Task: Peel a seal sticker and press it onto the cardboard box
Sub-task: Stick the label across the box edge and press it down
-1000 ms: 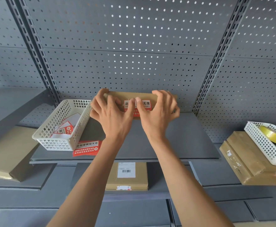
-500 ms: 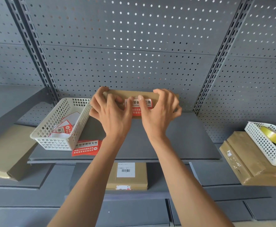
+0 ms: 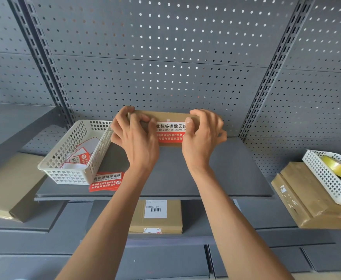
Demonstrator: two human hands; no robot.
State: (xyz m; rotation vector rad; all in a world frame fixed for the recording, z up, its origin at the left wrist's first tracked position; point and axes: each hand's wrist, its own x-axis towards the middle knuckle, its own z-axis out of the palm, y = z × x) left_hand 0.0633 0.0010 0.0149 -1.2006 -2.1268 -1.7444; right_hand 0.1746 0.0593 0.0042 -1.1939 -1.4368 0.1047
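Note:
A flat cardboard box [image 3: 166,115] lies at the back of the grey shelf [image 3: 236,174], against the pegboard. A red and white seal sticker [image 3: 170,131] with printed characters lies over its near edge and front face. My left hand [image 3: 136,141] grips the box's left end, fingers curled over the top and thumb at the sticker's left edge. My right hand [image 3: 203,138] holds the right end, thumb pressing on the sticker's right edge. Both hands hide the box's ends.
A white mesh basket [image 3: 72,170] with more stickers stands at the shelf's left, a loose red sticker sheet [image 3: 106,181] beside it. Below lies a labelled carton [image 3: 155,216]. Right: cardboard boxes [image 3: 299,197] under a basket [image 3: 327,174] holding yellow tape [image 3: 336,165]. Another box [image 3: 5,190] sits left.
My thumbs have slid apart along the sticker, from its middle toward its two ends, so more of its printed face shows. The box has stayed in place.

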